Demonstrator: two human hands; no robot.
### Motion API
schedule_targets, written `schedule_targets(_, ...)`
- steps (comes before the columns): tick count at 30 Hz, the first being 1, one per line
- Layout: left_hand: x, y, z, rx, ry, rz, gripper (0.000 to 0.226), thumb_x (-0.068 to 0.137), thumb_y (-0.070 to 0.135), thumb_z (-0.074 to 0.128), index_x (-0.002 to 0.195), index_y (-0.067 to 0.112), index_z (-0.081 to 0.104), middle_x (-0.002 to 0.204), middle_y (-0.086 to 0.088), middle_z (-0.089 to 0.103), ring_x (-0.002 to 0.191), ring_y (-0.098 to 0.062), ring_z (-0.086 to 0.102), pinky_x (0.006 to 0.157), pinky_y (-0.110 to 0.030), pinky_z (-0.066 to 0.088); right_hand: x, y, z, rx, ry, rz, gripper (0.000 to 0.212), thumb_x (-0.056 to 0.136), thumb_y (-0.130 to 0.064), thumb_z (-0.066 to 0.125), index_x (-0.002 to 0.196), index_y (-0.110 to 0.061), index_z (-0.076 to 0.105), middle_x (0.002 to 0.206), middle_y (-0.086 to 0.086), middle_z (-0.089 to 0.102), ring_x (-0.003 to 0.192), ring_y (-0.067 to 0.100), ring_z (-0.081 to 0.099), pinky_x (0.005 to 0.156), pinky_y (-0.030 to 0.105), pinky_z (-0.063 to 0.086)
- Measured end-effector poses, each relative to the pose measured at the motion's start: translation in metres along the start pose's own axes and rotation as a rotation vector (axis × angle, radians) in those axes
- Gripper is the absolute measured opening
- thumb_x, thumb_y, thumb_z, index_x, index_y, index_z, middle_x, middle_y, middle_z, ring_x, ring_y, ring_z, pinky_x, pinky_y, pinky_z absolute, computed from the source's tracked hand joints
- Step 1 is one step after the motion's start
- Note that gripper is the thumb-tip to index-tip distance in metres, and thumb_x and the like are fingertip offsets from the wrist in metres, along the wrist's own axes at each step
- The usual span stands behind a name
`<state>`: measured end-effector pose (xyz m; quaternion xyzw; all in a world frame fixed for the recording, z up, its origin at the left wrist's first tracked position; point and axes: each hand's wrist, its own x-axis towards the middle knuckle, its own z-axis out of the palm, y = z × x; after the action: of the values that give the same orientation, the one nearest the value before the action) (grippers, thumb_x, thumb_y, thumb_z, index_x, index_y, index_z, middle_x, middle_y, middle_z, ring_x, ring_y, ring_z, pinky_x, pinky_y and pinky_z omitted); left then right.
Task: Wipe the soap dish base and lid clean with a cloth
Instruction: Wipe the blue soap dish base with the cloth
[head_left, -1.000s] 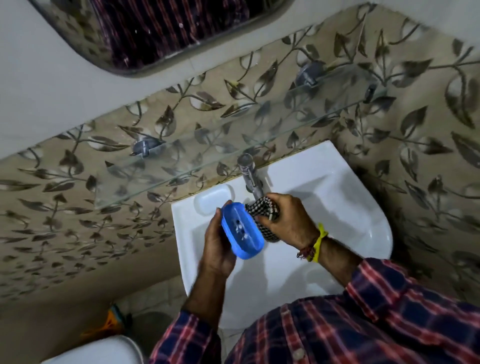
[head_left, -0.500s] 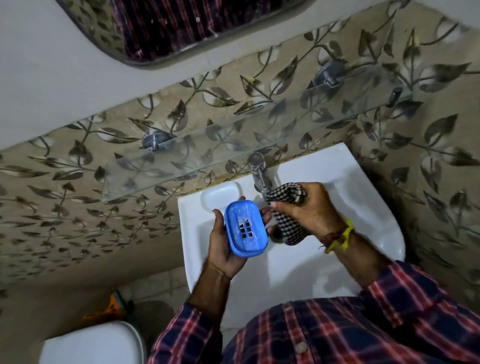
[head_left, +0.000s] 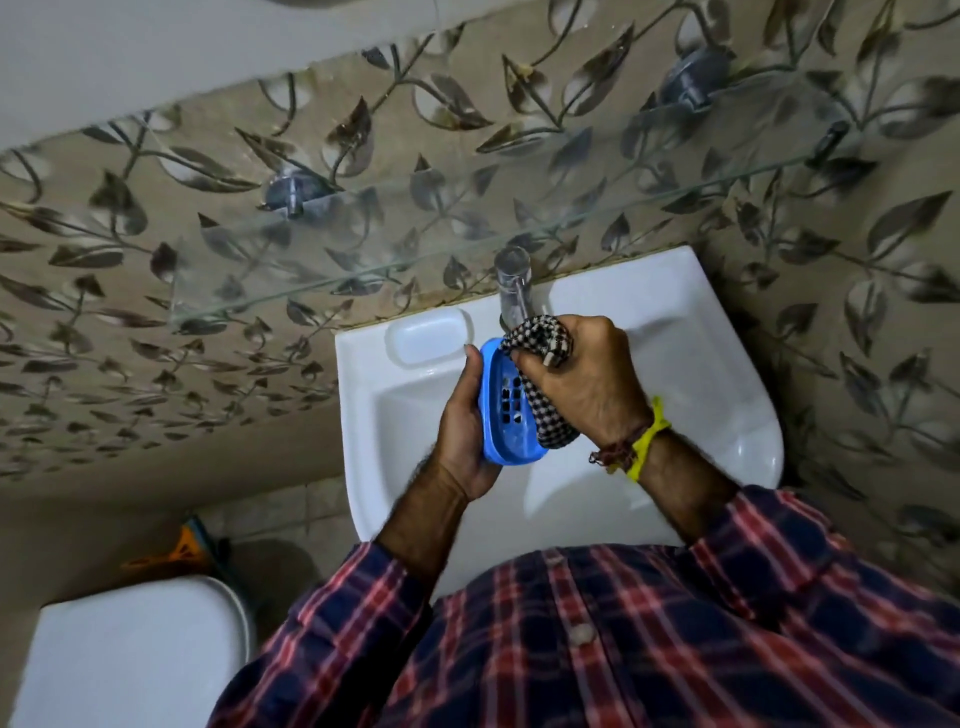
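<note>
Checkered cloth (woven, bunched) seemingly presses oval blue slotted dish.

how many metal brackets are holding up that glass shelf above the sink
2 in view: one bracket on the wall toward the shelf's left end, another bracket toward its right end. None other shows.

Right hand moved in from beside the blue soap dish, checked cloth now pressed into its slotted inside, dish tilted more upright

White sink, tap (chrome), glass shelf
</note>
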<state>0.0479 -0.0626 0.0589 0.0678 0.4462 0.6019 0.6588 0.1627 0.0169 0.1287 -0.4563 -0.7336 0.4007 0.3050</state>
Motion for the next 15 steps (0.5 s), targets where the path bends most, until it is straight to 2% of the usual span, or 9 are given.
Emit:
schedule_targets(2,-0.001,-0.003,0.001,-0.017,-0.005,0.007,0.065,0.092,0.067,0.039,0.116,0.019,0.075,0.118,-0.011,0.073,0.106,-0.027,0.070,0.096,-0.045,0.054,-0.005,-0.004,0.003,-0.016,0.053,-0.010,0.023,0.077,-0.030,0.078,0.087,-0.010,0.074,0.081,0.006,0.077,0.073,0.022,0.072,0.067,0.037,0.060)
schedule_targets(5,-0.005,-0.004,0.003,-0.038,0.014,0.015,0.065,0.091,0.068,0.040,0.113,0.020,0.077,0.116,-0.011,0.073,0.104,-0.027,0.070,0.092,-0.044,0.055,-0.011,-0.007,0.008,0.005,0.053,0.012,0.022,0.076,-0.032,0.078,0.086,-0.013,0.074,0.078,0.002,0.076,0.071,0.018,0.071,0.065,0.033,0.060)
schedule_targets(7,-0.008,-0.003,0.006,-0.043,0.036,0.017,0.065,0.090,0.067,0.041,0.112,0.019,0.077,0.117,-0.011,0.073,0.104,-0.028,0.070,0.091,-0.044,0.056,-0.010,-0.004,0.009,0.090,0.014,0.144,0.024,0.075,-0.031,0.079,0.088,-0.011,0.075,0.079,0.002,0.077,0.073,0.018,0.073,0.069,0.036,0.061)
schedule_targets(9,-0.010,-0.003,0.009,-0.037,0.043,0.034,0.064,0.090,0.066,0.040,0.111,0.019,0.078,0.116,-0.011,0.074,0.104,-0.027,0.071,0.091,-0.042,0.058,-0.007,-0.001,0.010,0.325,-0.025,0.367,0.026,0.071,-0.026,0.082,0.091,-0.010,0.077,0.083,0.006,0.077,0.078,0.022,0.075,0.077,0.044,0.062)
schedule_targets(11,-0.014,-0.001,0.014,-0.011,0.041,0.061,0.065,0.089,0.065,0.042,0.119,0.017,0.074,0.120,-0.014,0.073,0.110,-0.028,0.069,0.097,-0.043,0.055,-0.005,-0.001,0.010,0.566,-0.063,0.559,0.027,0.067,-0.020,0.083,0.091,-0.009,0.077,0.083,0.010,0.078,0.079,0.028,0.076,0.080,0.052,0.061)
schedule_targets(13,-0.017,-0.001,0.019,0.017,0.040,0.078,0.070,0.088,0.064,0.043,0.130,0.011,0.065,0.128,-0.017,0.069,0.120,-0.031,0.065,0.105,-0.045,0.049,-0.003,-0.002,0.009,0.681,-0.110,0.650,0.029,0.066,-0.016,0.083,0.092,-0.005,0.076,0.084,0.014,0.077,0.078,0.031,0.076,0.080,0.055,0.059)
schedule_targets(15,-0.018,-0.002,0.022,0.036,0.041,0.082,0.071,0.091,0.062,0.042,0.135,0.009,0.060,0.134,-0.019,0.064,0.126,-0.032,0.061,0.109,-0.045,0.046,-0.003,-0.004,0.010,0.710,-0.125,0.655,0.027,0.069,-0.013,0.083,0.092,-0.004,0.075,0.085,0.014,0.077,0.079,0.032,0.075,0.080,0.053,0.060)
